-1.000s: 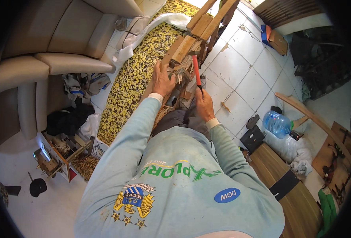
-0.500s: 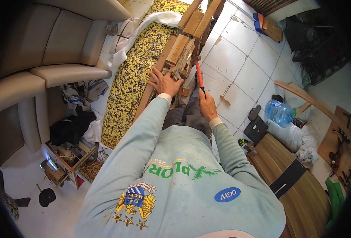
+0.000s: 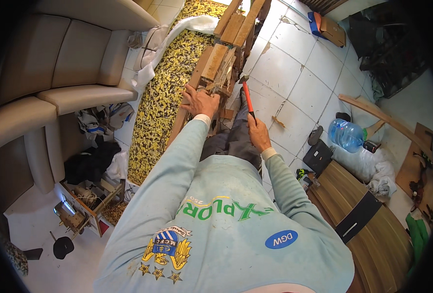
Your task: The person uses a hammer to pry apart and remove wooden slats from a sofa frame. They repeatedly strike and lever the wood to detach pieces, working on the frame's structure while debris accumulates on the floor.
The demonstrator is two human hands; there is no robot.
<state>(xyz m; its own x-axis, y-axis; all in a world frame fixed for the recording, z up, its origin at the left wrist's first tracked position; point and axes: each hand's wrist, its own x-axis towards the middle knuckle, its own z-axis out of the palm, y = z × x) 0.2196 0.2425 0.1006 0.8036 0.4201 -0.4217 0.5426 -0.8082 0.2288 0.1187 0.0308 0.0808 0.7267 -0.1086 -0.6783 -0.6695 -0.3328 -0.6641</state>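
My left hand (image 3: 200, 101) presses down on a rough wooden frame (image 3: 215, 61) made of planks and slats, gripping its near end. My right hand (image 3: 259, 132) is shut on the red handle of a hammer (image 3: 247, 99). The hammer points away from me, and its metal head sits just to the right of the frame's slats, close to my left hand. Both arms are in pale blue long sleeves. The frame lies over the edge of a long yellow-and-black patterned cloth (image 3: 162, 102) on the white tiled floor (image 3: 294, 73).
Beige sofa sections (image 3: 65, 73) curve along the left. An open box of tools (image 3: 87, 200) and dark clothes lie below them. To the right are a blue water bottle (image 3: 346, 136), a curved wooden strip (image 3: 373, 115), a brown striped panel (image 3: 373, 219) and scattered scraps.
The view has drifted, so the frame and hands sit slightly lower in the picture. Both hands keep their hold; the hammer stays beside the slats.
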